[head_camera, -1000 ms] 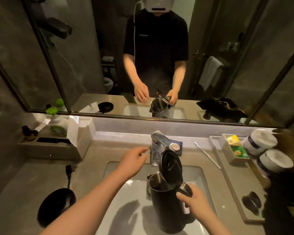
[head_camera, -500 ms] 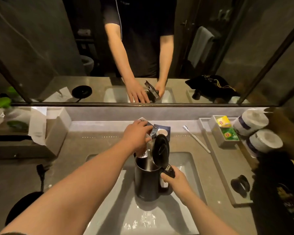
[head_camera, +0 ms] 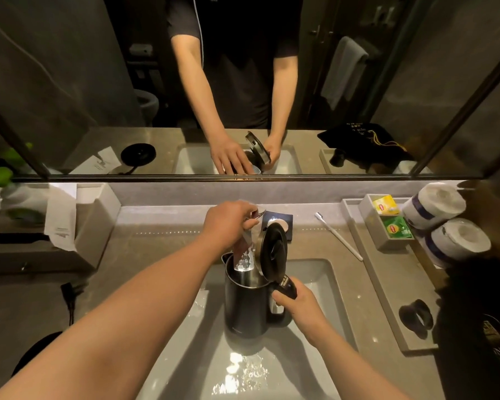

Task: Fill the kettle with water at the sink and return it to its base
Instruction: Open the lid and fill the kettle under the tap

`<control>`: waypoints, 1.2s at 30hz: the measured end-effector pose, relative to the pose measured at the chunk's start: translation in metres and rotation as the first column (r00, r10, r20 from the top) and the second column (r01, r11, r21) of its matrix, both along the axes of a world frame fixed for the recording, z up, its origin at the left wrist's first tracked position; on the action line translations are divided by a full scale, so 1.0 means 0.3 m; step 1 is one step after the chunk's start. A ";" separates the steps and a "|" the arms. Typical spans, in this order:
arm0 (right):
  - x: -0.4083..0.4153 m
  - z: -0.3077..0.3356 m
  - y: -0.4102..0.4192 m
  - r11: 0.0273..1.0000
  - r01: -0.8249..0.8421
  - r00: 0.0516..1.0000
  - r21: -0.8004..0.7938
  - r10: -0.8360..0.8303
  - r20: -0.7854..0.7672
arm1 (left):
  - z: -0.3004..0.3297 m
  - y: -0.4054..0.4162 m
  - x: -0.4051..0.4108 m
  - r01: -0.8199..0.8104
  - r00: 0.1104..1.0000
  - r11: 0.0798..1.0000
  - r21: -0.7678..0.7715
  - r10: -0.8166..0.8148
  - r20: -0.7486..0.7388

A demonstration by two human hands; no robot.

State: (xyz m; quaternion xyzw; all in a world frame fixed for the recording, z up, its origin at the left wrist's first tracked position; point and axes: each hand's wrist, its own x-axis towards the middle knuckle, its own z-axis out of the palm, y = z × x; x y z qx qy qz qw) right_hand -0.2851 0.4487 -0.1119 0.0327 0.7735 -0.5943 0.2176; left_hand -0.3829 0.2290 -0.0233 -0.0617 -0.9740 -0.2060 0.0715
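Observation:
A dark kettle (head_camera: 247, 307) stands upright over the white sink (head_camera: 315, 284), its round lid (head_camera: 272, 248) flipped up. My right hand (head_camera: 296, 307) grips the kettle's handle on its right side. My left hand (head_camera: 228, 223) is closed over the tap lever behind the kettle. The chrome tap (head_camera: 244, 254) sits above the kettle's open mouth, and water runs from it into the kettle. Splashed water glints on the sink floor in front of the kettle. The black round kettle base (head_camera: 31, 356) lies on the counter at the lower left, partly hidden by my left arm.
A tissue box tray (head_camera: 93, 226) stands at the left. A toothbrush (head_camera: 338, 236) lies right of the sink. A grey tray (head_camera: 387, 307) at the right carries tea bags (head_camera: 396, 229), paper rolls (head_camera: 456, 241) and a black ring-shaped item (head_camera: 416, 319). A mirror (head_camera: 70, 82) fills the wall behind.
My left hand reached forward and closed on the tap lever. The kettle moved back under the tap, and water now runs into it. My view tilted downward.

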 end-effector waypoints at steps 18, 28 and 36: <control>0.007 -0.007 -0.025 0.998 0.035 0.999 0.044 -0.036 0.014 | -0.050 -0.054 0.060 0.067 0.995 0.992 0.111 -0.075 0.072; 0.011 -0.008 -0.029 0.998 0.056 0.998 0.030 -0.057 0.022 | -0.052 -0.059 0.067 0.056 0.994 0.995 0.082 -0.064 0.093; 0.011 -0.010 -0.035 0.997 0.079 0.996 0.014 -0.079 0.031 | -0.060 -0.059 0.065 0.058 0.991 0.996 0.070 -0.066 0.114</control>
